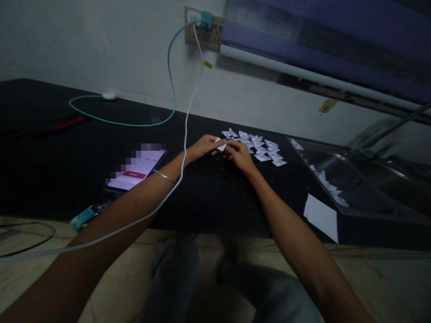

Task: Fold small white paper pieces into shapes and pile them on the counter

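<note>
Left hand (204, 147) and right hand (238, 155) pinch folded paper (220, 145) — white cable (185, 134) crossing left forearm (141, 197), phone (136, 172) beside it.

Small white paper (220, 146), partly covered, between left hand (206, 146), right hand (239, 154).

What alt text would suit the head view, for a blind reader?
A left hand and right hand hold a small white paper at a black counter, near many folded papers; a phone lies left, a sink right.

held piece (221, 147): matt paper | folded pieces (261, 157): paper | sink (367, 193): glossy metal | bangle (164, 176): shiny metal
</note>
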Available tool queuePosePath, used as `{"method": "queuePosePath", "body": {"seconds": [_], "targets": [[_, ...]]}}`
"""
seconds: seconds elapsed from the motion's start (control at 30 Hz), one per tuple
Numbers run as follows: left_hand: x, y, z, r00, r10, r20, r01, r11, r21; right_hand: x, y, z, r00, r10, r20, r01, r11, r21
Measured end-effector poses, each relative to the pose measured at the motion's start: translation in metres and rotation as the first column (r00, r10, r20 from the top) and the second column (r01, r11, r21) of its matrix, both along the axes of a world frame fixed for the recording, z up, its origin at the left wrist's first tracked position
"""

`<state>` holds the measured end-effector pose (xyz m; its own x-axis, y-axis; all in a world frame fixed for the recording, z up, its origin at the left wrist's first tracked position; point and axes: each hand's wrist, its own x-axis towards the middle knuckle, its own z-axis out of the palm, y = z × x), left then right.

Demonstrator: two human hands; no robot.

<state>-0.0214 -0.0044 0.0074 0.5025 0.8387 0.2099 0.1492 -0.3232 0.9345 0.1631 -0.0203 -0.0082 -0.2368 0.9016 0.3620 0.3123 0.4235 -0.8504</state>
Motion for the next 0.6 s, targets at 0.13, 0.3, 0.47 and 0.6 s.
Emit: {"method": "queuePosePath", "body": {"seconds": [0.13, 0.3, 0.47, 0.6], "targets": [[0.0006, 0.0030, -0.0006, 0.999, -0.017, -0.035, 0.019, 0.998, 0.053, 0.0001, 0.0022, 0.0001, 0.980, -0.010, -0.196, -0.028, 0.982, -0.189], [0.0016, 0.0002, 0.0005, 0.996, -0.088, -0.024, 0.089, 0.994, 0.056, -0.0003, -0.0005, 0.0014, 0.976, -0.051, -0.213, 0.012, 0.984, -0.177], [0.0005, -0.0012, -0.0009, 0.997, -0.060, -0.057, 0.063, 0.996, 0.069, -0.0011, 0.0018, -0.0001, 0.973, -0.092, -0.211, 0.056, 0.984, -0.169], [0.0019, -0.0022, -0.0020, 0.997, -0.048, -0.056, 0.053, 0.994, 0.092, -0.0024, 0.0046, -0.0026, 0.974, -0.116, -0.196, 0.091, 0.987, -0.130]]}}
